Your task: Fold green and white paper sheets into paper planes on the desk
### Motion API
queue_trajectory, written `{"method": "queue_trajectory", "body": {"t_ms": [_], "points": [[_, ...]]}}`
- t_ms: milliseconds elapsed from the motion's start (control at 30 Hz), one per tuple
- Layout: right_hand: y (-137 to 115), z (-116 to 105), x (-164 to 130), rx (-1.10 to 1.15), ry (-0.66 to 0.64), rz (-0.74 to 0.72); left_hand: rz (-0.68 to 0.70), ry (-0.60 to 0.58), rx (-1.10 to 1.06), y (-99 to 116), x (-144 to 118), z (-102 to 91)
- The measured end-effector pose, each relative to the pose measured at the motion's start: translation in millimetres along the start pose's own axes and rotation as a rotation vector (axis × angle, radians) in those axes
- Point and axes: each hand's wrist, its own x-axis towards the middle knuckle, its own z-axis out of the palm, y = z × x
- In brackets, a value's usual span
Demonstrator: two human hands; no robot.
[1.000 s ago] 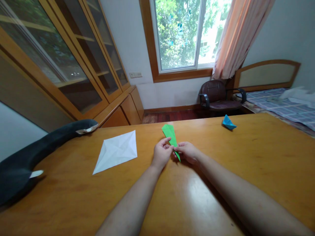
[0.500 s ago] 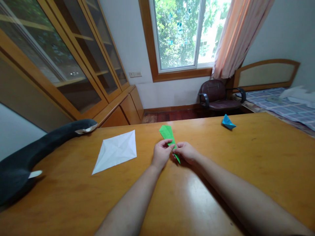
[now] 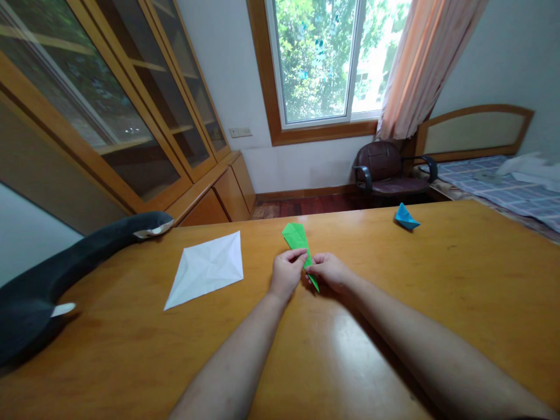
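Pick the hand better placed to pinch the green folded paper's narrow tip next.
The right hand, probably: it holds the green folded paper close to the narrow tip, while the left hand pinches it farther up, toward the wide end.

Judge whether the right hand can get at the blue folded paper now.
Probably yes: only tabletop shows between the right hand and the blue folded paper beyond it to the right. That hand pinches the green paper, though, so it would likely have to let go first.
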Motion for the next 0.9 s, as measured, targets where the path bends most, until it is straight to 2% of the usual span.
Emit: {"method": "queue_trajectory", "body": {"t_ms": [200,567,733,800,900], "points": [[-0.9,0.4,0.1,0.020,0.013,0.021,0.004,0.011,-0.016,-0.1,4.1,-2.7],[-4.5,2.2,-2.5,-0.038,0.056,0.069,0.047,0.028,-0.260,-8.3,25.7,-21.3],[-3.1,3.4,-2.1,-0.066,0.066,0.049,0.085,-0.010,-0.343,-8.2,30.4,-24.4],[-1.4,3.0,0.8,-0.103,0.100,0.026,0.139,0.027,-0.317,-6.7,30.1,-24.3],[1.2,0.0,7.5,-0.264,0.248,-0.050,0.226,0.183,-0.132,-5.0,24.7,-22.0]]}}
